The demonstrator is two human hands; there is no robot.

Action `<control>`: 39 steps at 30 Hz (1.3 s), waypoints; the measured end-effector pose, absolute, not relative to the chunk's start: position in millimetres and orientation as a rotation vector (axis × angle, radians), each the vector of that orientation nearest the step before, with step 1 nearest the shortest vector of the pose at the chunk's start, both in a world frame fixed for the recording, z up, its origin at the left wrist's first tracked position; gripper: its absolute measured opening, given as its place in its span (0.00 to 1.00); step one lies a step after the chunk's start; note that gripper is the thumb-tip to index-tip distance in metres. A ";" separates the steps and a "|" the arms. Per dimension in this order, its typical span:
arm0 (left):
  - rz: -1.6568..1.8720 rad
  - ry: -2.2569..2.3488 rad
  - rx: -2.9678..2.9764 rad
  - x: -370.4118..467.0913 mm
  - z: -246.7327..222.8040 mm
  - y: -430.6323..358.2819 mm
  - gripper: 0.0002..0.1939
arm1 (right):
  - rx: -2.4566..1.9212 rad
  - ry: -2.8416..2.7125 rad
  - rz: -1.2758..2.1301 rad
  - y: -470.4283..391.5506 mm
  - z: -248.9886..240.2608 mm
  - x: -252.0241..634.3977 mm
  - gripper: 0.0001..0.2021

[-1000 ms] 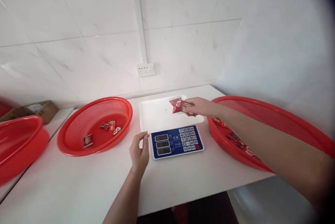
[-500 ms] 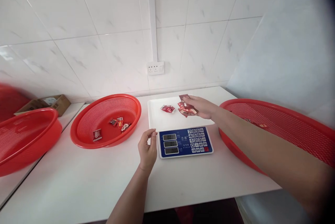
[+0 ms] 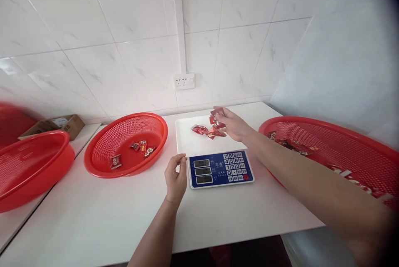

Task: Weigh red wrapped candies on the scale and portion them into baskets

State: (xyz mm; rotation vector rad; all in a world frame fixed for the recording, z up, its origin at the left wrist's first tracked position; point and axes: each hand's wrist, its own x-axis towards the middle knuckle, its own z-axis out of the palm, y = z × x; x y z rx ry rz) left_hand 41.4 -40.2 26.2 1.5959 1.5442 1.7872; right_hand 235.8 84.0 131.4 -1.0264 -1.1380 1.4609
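Observation:
A digital scale has a white pan [image 3: 187,144] and a blue keypad panel [image 3: 221,169] with three small displays. Red wrapped packets [image 3: 199,129] lie on the pan. Over the pan's right part, my right hand [image 3: 233,123] grips dark red packets [image 3: 217,114] between its fingers, just above the ones lying there. My left hand [image 3: 176,179] rests at the scale's left front corner, its thumb and forefinger curled close together; whether something small is between them cannot be made out.
A red basket [image 3: 93,150] with several packets stands left of the scale. Another red basket [image 3: 311,123] with packets is at the right, partly behind my right forearm. At the far left are a red basket [image 3: 34,167] and a cardboard box [image 3: 73,125].
My right hand has moved slightly left and up. Some packets it held now lie on the pan beside the first one. My left hand has stayed in place.

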 end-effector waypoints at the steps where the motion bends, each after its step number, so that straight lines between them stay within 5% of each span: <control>1: 1.787 1.546 1.609 41.4 26.1 -40.4 0.10 | -1.013 -1.128 1.442 84.3 130.4 234.7 0.08; 28: 1.772 1.557 1.608 40.8 23.7 -40.5 0.11 | -1.343 -1.321 1.311 67.8 139.0 266.0 0.03; 34: 1.798 1.574 1.575 38.9 22.1 -38.5 0.12 | -1.463 -1.594 1.204 62.7 139.7 282.5 0.22; 39: 1.829 1.574 1.491 38.4 23.0 -38.8 0.13 | -1.574 -1.712 0.710 70.8 135.4 359.1 0.25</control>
